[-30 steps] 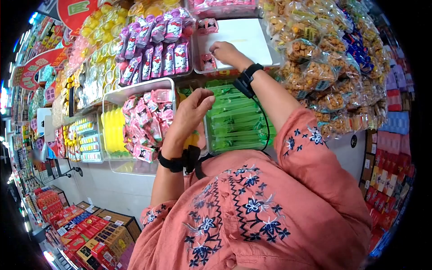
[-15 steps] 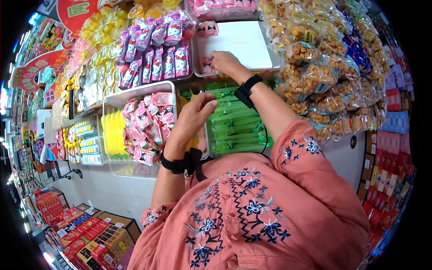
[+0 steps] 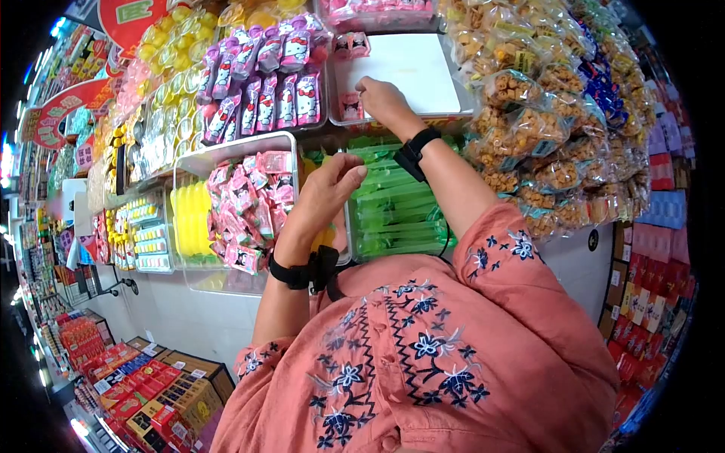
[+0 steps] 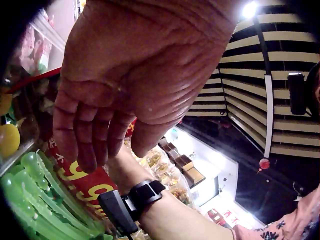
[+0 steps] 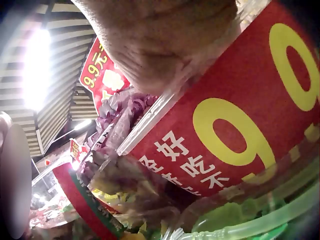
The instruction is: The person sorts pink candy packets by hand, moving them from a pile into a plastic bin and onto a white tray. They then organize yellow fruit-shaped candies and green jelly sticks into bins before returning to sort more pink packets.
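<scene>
Head view: the right hand (image 3: 381, 98) is reached into the white tray (image 3: 423, 68), fingers bent down beside a small pink packet (image 3: 350, 106); whether it is gripped cannot be told. Left wrist view: the left hand (image 4: 125, 85) is held loosely curled, empty, above green tubes (image 4: 30, 200). Right wrist view: only the hand's underside (image 5: 160, 40) is seen over a red price sign (image 5: 225, 130).

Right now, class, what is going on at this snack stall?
A person in a pink embroidered blouse stands at trays of packed sweets. The right hand reaches into a nearly empty white tray, fingers beside a small pink packet; whether they touch it is unclear. The left hand hovers with loosely curled fingers, holding nothing, over the trays of pink packets and green tubes.
</scene>
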